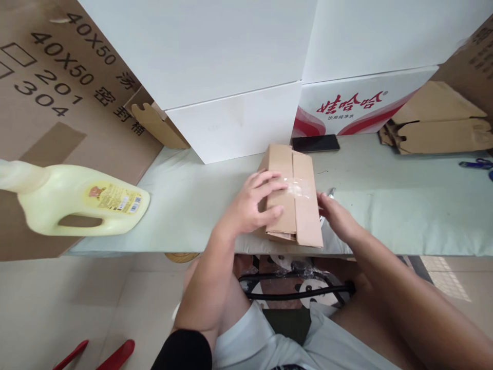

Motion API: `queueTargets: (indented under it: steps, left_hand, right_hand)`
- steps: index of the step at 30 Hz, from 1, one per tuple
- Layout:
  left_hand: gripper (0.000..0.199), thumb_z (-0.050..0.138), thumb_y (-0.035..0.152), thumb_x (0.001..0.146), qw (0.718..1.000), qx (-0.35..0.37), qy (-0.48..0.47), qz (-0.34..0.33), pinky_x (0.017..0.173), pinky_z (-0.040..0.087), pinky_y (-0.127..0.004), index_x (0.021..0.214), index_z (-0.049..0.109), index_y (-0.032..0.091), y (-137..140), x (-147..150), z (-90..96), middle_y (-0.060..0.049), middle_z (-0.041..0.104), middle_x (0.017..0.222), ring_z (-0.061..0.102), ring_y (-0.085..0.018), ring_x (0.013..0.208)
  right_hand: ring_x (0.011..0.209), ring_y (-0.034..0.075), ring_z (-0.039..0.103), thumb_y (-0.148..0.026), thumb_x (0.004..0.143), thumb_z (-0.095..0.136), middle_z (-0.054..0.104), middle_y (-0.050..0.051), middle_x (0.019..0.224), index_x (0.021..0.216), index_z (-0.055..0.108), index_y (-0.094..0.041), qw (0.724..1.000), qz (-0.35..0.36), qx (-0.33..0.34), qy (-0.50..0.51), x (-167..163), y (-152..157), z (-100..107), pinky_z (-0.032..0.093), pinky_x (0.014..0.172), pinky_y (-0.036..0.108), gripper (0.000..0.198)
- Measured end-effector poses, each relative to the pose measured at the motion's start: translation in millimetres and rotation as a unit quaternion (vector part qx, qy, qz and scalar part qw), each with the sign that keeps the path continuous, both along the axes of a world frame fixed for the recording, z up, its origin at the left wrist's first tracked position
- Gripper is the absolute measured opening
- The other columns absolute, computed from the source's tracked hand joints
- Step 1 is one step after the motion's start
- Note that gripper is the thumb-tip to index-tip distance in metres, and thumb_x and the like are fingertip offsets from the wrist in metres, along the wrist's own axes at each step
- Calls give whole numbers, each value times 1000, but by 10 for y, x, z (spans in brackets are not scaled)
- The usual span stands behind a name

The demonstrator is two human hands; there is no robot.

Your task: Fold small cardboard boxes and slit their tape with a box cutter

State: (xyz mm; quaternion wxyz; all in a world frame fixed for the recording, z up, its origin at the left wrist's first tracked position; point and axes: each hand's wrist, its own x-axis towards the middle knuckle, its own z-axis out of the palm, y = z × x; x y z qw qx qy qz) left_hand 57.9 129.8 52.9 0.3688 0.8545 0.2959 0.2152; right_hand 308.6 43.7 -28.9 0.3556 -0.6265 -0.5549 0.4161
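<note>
A small cardboard box [282,218] sits between the two hands, close to the front edge of the desk [385,205]. The left hand [254,200] lies over its left side, fingers and thumb spread on the taped top and not closed around it. The right hand [339,213] is at the box's right side; its fingertips are partly out of sight, so whether they grip anything cannot be told. A silvery object [332,192] shows beside them, mostly covered and too little visible to identify.

The box's left face is largely behind the left hand. The yellow bottle [115,198] is cut off at the left border.

White cartons [234,126] and a black phone [316,143] bound the space behind the box. Green cloth stretches leftward to the bottle and, beyond the right hand, to the folded cardboard [442,136] and the right border.
</note>
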Motion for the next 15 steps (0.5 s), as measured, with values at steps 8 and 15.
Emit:
queueTargets:
  steps: [8,15]
  left_hand:
    - [36,68,44,88,996,-71,31,54,118,46,-49,120,65,30,124,-332,-44,-6,46,154,49,-33,142]
    - [36,70,47,87,995,-83,23,50,119,45,-49,119,64,30,103,-237,-58,-6,45,154,50,-33,141]
  right_hand:
    - [89,36,73,-53,94,47,77,16,100,125,62,-22,887,-8,-203,-415,192,20,155,50,69,42,47]
    - [86,32,70,-37,90,45,75,10,92,131,59,-25,904,17,-187,-385,115,62,104,44,67,38,44]
